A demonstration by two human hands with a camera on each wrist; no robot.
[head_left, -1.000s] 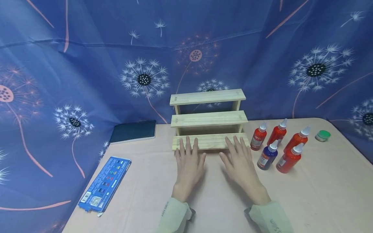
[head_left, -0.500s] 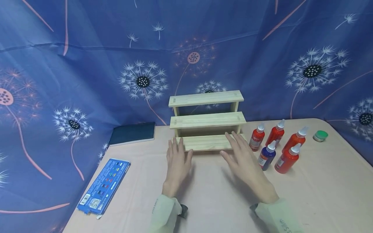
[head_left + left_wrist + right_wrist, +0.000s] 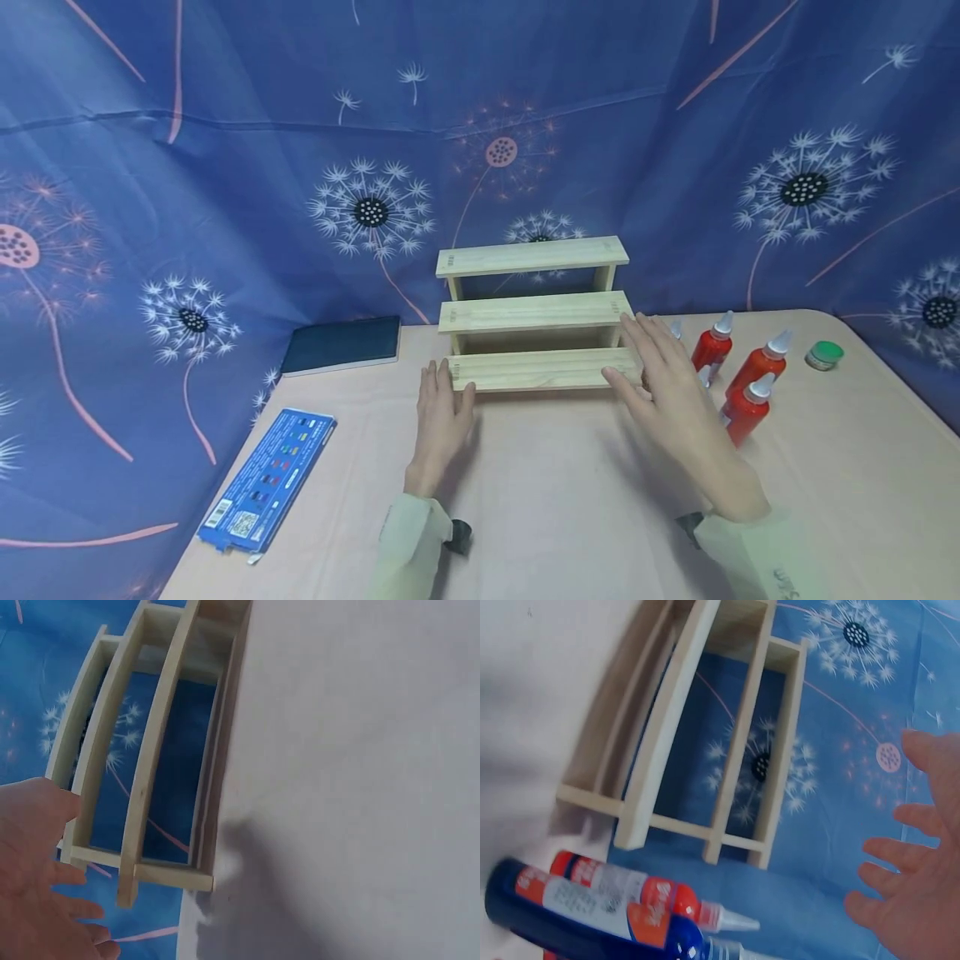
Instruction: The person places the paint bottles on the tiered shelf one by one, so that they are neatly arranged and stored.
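Note:
A three-step pale wooden shelf (image 3: 536,312) stands on the table against the patterned cloth. My left hand (image 3: 438,421) is at the left end of its lowest board, fingers straight. Across from it, my right hand (image 3: 675,408) hovers by the right end, its fingers extended and spread from the thumb. Neither hand grips anything. From the left wrist, the shelf (image 3: 146,780) shows its end beside my fingers (image 3: 75,906). A dark blue bottle (image 3: 592,904) and a red bottle (image 3: 667,892) lie close to the shelf end in the right wrist view; my right hand largely covers them in the head view.
Several red bottles (image 3: 745,408) with silver pointed caps stand to the right of the shelf. Beyond them sits a small jar with a green lid (image 3: 825,355). On the left lie a blue flat box (image 3: 270,479) and a dark book (image 3: 341,343). A blue dandelion cloth (image 3: 262,208) hangs behind.
My hands have drawn apart: the left hand has slid off the lowest board toward its left end, the right has moved right, now covering the nearer bottles. The shelf has stayed in place.

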